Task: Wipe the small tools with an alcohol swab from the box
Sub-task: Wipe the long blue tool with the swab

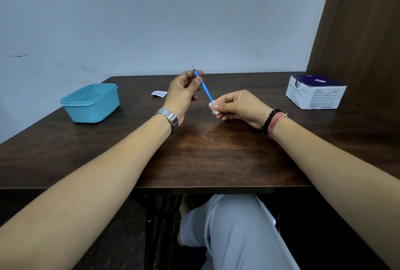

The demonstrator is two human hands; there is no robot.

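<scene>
Left hand (184, 91) pinches blue-handled tool (205, 89) near its metal tip; right hand (234, 106) clamps white swab (213, 107), apparently around its lower end.

Lower end of the blue tool (205, 89) concealed within the white swab (213, 108), itself largely covered by the fingers of the right hand (240, 105). Print on the box (315, 94) too small to read; its opening shows no discernible contents. Interior of the teal container (91, 102) hidden behind its near wall. Markings on the torn sachet (159, 93) illegible. Both forearms cropped by the frame edges.
</scene>
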